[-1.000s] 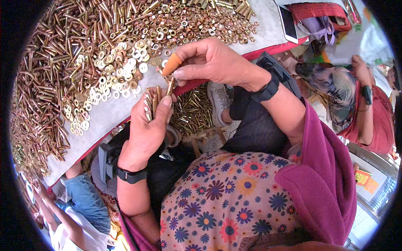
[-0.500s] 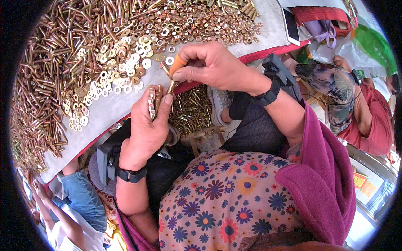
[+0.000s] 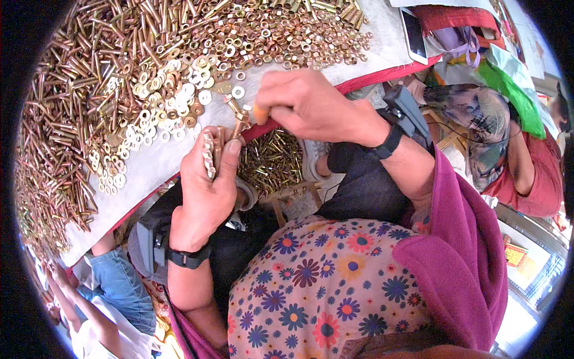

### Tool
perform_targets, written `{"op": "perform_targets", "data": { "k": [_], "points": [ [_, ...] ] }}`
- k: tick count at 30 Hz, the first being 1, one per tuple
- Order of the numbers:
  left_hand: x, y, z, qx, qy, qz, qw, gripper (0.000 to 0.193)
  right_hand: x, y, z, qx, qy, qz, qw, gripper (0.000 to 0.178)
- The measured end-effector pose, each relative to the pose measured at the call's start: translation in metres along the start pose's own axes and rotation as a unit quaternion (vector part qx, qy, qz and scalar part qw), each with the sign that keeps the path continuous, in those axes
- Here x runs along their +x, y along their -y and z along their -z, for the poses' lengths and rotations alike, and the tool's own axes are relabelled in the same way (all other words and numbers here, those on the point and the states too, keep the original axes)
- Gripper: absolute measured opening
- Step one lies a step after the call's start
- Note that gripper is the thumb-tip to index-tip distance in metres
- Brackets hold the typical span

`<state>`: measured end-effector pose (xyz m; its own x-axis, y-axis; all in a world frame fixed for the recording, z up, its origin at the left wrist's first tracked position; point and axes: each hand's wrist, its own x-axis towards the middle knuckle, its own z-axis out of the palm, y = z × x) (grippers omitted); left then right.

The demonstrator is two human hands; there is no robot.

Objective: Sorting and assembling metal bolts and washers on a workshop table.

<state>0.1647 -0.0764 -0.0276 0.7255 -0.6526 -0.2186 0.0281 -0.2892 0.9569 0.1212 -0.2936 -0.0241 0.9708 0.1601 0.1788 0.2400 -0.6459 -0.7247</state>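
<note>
My left hand is closed around several brassy bolts held side by side, their shiny nut ends showing along the palm. One more bolt stands up beyond my left thumb, with a nut on it. My right hand is curled close to the upper end of that bolt, an orange finger cover on one finger. Motion blurs its fingertips, and what they pinch cannot be made out. Loose flat washers lie on the table just past my left hand.
A large heap of brassy bolts covers the table's left, with nuts farther back. Below the red table edge stands a container of bolts. A phone lies at the right. Other people sit at the right and lower left.
My right hand has shifted slightly right and its fingers have come off the bolt's shaft, now blurred beside its end. At the right, the green bag has moved with the other person's arm.
</note>
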Motion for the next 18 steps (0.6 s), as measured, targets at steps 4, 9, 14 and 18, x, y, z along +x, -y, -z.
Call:
{"op": "perform_targets", "data": {
  "k": [4,9,14,18],
  "points": [
    [0.004,0.001,-0.001,-0.009,0.011,-0.034,0.999,0.008,0.008,0.012,0.011,0.084,-0.031,-0.021,0.996,0.017],
    [0.001,-0.005,-0.001,-0.054,0.045,0.019,0.997,0.01,0.011,0.02,-0.005,0.188,-0.017,-0.032,0.981,0.015],
    [-0.001,-0.001,-0.002,-0.067,0.047,0.069,0.994,0.01,0.009,0.022,-0.016,0.223,-0.019,-0.043,0.974,0.017],
    [0.002,-0.009,-0.003,-0.106,0.026,0.06,0.992,0.012,0.01,0.018,-0.015,0.303,-0.081,-0.133,0.94,0.013]
  ]
}}
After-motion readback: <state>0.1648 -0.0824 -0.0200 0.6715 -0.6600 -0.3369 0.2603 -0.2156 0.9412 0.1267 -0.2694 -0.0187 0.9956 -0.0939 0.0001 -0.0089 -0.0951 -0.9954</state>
